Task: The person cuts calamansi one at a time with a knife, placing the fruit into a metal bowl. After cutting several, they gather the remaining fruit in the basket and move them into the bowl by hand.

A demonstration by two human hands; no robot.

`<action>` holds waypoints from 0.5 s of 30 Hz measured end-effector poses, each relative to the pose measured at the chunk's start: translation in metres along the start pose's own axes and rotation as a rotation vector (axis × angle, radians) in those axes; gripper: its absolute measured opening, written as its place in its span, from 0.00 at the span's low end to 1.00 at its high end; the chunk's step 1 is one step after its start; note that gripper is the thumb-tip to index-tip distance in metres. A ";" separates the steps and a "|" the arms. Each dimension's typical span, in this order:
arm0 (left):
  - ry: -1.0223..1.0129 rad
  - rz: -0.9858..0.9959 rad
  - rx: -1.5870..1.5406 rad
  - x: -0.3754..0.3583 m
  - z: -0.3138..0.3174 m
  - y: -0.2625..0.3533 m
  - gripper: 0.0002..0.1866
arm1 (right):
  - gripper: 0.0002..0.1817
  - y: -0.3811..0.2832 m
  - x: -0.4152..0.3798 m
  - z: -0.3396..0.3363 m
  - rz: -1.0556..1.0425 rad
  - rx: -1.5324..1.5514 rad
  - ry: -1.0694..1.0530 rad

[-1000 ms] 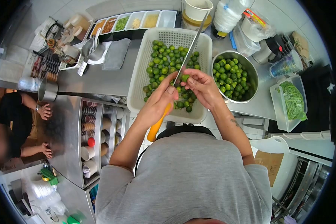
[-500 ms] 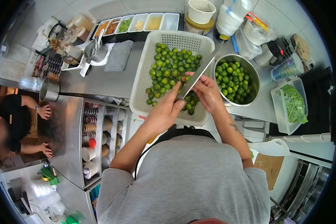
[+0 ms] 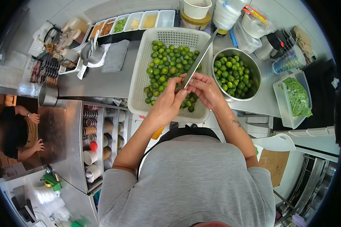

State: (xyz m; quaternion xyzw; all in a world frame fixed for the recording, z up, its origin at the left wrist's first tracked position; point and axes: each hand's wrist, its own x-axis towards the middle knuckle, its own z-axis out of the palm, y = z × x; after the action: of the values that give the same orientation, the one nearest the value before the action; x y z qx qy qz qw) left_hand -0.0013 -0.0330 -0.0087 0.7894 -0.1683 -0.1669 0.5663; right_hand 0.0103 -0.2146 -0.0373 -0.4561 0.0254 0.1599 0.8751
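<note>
My left hand [image 3: 166, 102] is closed around the handle end of a long-bladed knife [image 3: 201, 56]. The blade points up and to the right, over the white perforated basket [image 3: 137, 87]. Right beside it, my right hand [image 3: 205, 90] has its fingers pinched together near the lower part of the blade. Whatever sits between those fingertips is hidden. Below both hands, many small green limes [image 3: 166, 62] lie in the basket. A steel pot [image 3: 258, 81] to the right is filled with more limes [image 3: 233, 73].
White trays of chopped ingredients [image 3: 134, 23] line the back counter. At right stands a clear bin of leafy greens [image 3: 294, 96]. On the left, a steel counter [image 3: 53, 128] has a person [image 3: 15, 130] behind it, above shelves of stacked cups [image 3: 90, 130].
The knife has tilted more upright, and its handle end has come closer to my right fingers. My view has shifted slightly. The person at left has drawn their hands back a little.
</note>
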 end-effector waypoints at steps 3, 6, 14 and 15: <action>-0.162 -0.211 -0.399 -0.002 -0.017 0.015 0.23 | 0.13 -0.023 -0.012 -0.001 -0.135 -0.348 0.079; -0.164 -0.179 -0.437 -0.006 -0.029 0.013 0.24 | 0.14 -0.052 -0.025 -0.020 -0.352 -0.864 0.307; 0.042 -0.118 -0.005 -0.005 -0.021 -0.022 0.26 | 0.14 -0.009 -0.002 -0.002 -0.520 -1.710 0.049; 0.044 -0.099 -0.011 -0.004 -0.021 -0.020 0.27 | 0.13 0.004 0.006 0.007 -0.388 -1.769 -0.038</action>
State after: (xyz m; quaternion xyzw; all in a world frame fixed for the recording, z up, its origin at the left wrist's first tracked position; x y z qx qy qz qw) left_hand 0.0061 -0.0073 -0.0209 0.7969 -0.1158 -0.1783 0.5654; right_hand 0.0142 -0.2053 -0.0378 -0.9556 -0.1984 -0.0219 0.2168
